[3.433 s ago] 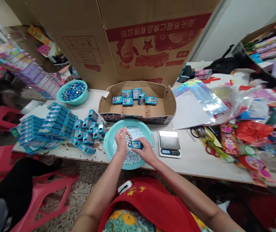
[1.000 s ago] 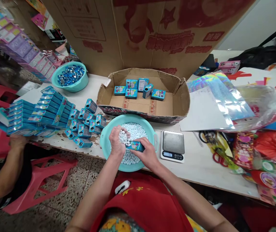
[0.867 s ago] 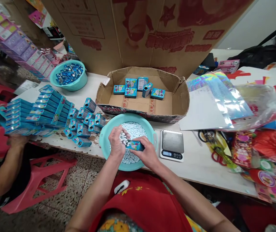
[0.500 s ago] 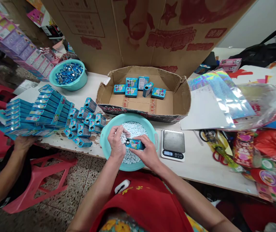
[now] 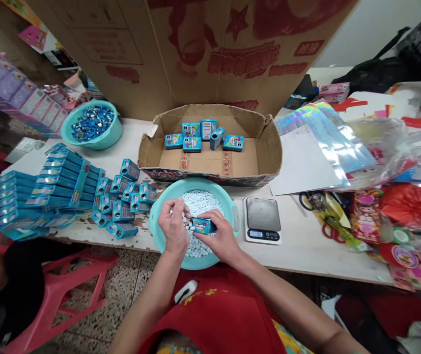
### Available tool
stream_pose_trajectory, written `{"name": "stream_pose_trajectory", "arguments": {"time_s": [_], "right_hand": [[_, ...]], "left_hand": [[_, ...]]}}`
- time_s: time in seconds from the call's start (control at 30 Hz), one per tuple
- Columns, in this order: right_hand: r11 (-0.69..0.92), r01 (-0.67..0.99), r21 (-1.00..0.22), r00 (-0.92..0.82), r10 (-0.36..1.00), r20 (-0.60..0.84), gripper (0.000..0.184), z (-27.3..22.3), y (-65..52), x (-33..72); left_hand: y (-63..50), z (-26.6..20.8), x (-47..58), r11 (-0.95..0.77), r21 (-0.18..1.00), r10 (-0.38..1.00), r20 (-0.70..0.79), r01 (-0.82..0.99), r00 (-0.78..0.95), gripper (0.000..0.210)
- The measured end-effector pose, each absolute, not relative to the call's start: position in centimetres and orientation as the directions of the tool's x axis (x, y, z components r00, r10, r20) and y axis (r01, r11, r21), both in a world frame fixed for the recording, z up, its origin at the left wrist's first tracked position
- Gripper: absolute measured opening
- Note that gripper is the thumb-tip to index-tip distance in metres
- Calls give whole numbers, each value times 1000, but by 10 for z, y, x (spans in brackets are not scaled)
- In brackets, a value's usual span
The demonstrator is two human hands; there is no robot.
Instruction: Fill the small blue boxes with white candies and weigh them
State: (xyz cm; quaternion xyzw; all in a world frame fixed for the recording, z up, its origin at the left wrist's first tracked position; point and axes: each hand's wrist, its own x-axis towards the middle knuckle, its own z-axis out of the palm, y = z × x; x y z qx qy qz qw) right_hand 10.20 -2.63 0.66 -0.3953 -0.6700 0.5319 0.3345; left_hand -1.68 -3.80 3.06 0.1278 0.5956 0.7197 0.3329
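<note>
Surface (image 5: 294,255): white, flat, finish worn in brown patches; hours below read from the pellet basin (image 5: 195,184).
Large carton (image 5: 191,93): brown corrugated cardboard, red print, upright at 12 o'clock, closing off the view beyond.
Cardboard tray (image 5: 210,177): shallow, ragged rim, six small blue boxes inside; at 12 o'clock, between the carton and the pellet basin.
Stacked blue boxes (image 5: 59,182): glossy printed card, rectangular, in leaning rows, between 9 and 10 o'clock.
Pellet basin: turquoise plastic, round, handled at 3 o'clock; both hands obscure part of its contents.
Second basin (image 5: 109,138): turquoise plastic, round, holding shiny blue-and-silver pieces; 10 o'clock.
Digital scale (image 5: 263,219): square metallic plate, white body, black panel; 3 o'clock, just beside the pellet basin.
Right hand (image 5: 219,236): grasping the held box by its sides, over the pellet basin.
Left hand (image 5: 175,226): fingers curled around loose pellets, at the box's 9 o'clock end.
Scissors (image 5: 332,232): red-handled, partly covered by packaging; 3 o'clock, past the scale.
Held box (image 5: 201,225): glossy blue card, oblong, above the pellet basin's centre, partly hidden by the right hand.
White pellets (image 5: 203,200): small, rounded, heaped in the pellet basin.
</note>
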Motion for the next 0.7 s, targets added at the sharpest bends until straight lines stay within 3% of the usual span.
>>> {"name": "stream_pose_trajectory", "arguments": {"time_s": [0.33,0.47,0.7], "right_hand": [[87,182,-980,-424,906,2,34,-7,-19,99],[42,188,-981,-430,902,-44,32,-15,-15,100],[21,119,-993,-391,920,-27,34,-19,-2,119]], "left_hand": [[-29,15,-12,28,965,686,-207,-259,-698,28],[-24,13,-11,122,928,754,-317,-352,-575,28],[-17,17,-32,64,908,701,-336,-414,-629,27]]}}
